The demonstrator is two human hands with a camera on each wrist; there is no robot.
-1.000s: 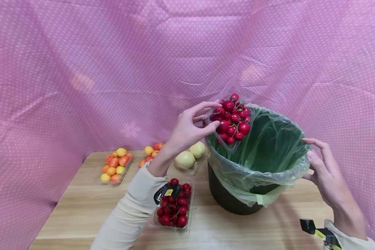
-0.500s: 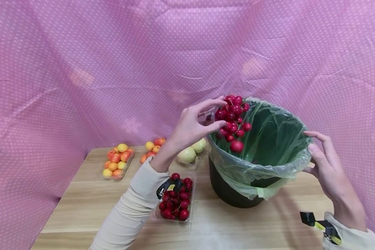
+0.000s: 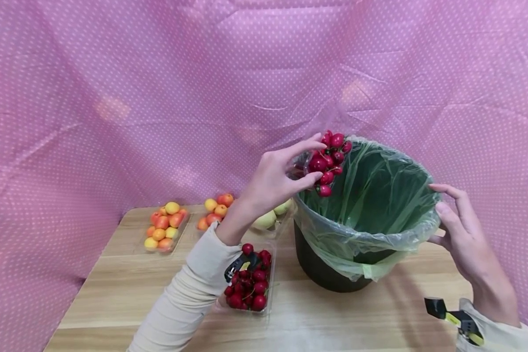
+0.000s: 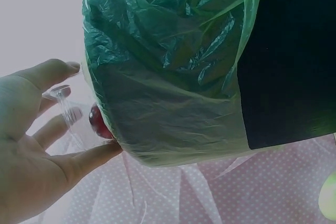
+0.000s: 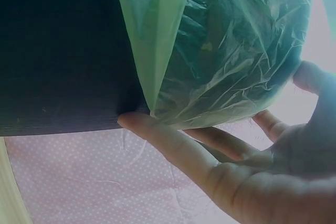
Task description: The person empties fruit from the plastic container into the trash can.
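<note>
My left hand (image 3: pixel 275 173) grips a clear plastic tray (image 4: pixel 79 124) between thumb and fingers, tilted over the left rim of a black bin. Round red fruits with thin stems, like cherries (image 3: pixel 319 164), sit in the tray; one shows past my fingers in the left wrist view. The bin (image 3: pixel 325 274) is lined with a thin green bag (image 3: pixel 378 195) folded over its rim. My right hand (image 3: pixel 471 244) touches the bin's right side, its fingertips (image 5: pixel 128 121) against the wall and bag edge. Most of the tray is hidden behind my left hand.
On the wooden table (image 3: pixel 127 293) stand clear trays of red and yellow fruits (image 3: pixel 162 222), similar fruits (image 3: pixel 215 210) behind my left arm, pale green round fruits (image 3: pixel 265 220) beside the bin, and red cherries (image 3: pixel 248 288) in front. A pink dotted cloth (image 3: pixel 158 88) hangs behind.
My left hand has moved slightly right and tipped the tray further into the bin. Several cherries have dropped out, so fewer show in it. My right hand stays at the rim.
</note>
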